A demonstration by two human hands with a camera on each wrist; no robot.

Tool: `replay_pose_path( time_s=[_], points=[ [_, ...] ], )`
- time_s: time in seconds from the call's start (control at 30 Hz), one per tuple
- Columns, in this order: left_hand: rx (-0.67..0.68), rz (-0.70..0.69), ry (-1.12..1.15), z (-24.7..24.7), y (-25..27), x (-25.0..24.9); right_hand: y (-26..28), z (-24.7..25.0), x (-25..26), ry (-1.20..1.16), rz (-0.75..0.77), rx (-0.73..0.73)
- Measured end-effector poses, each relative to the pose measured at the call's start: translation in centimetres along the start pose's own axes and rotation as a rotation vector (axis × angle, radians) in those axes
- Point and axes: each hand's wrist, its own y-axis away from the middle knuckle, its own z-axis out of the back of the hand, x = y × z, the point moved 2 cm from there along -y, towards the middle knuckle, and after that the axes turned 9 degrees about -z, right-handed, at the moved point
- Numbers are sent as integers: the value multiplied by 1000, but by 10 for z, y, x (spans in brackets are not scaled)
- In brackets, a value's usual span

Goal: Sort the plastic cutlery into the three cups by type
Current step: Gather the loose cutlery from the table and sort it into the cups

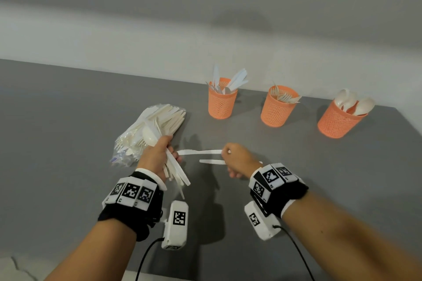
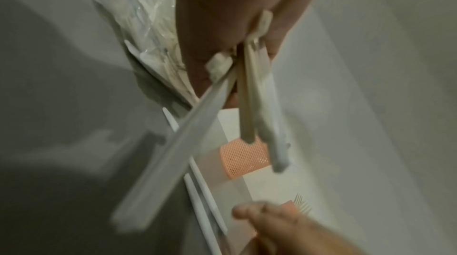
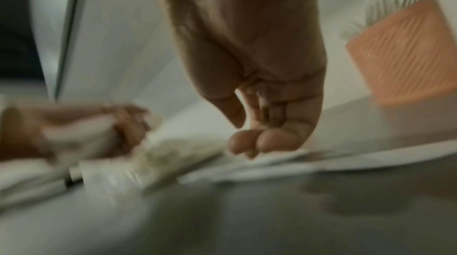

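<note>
holding: left grip (image 1: 157, 157) clutches mixed cutlery bundle (image 1: 175, 173); right grip (image 1: 237, 158) pinches two knives (image 1: 201, 152)
cups: knife cup (image 1: 220, 104), fork cup (image 1: 276, 109), spoon cup (image 1: 338, 120)

I can read no words or numbers anywhere. My wrist bands (image 1: 131, 191) and the camera boxes (image 1: 175, 223) carry only black-and-white square marker patterns; tiny print beside them is illegible.

Right wrist view motion-blurred; right hand (image 1: 237, 159) fingertips hidden behind its back.
</note>
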Motion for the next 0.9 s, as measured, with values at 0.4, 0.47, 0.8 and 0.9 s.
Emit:
replay_pose_path(
  time_s=[0.4,0.47,0.8,0.9],
  points=[
    [155,28,-61,-6,7,3,-24,22,-51,315,-233,-245],
    [176,46,-56,-5,9,2,-25,29,-54,282,-244,-229],
    [348,82,-61,-8,22,5,-36,-11,19,301,163,-81],
    [376,93,-66,-10,28,9,-37,-28,21,473,233,-92]
  ],
)
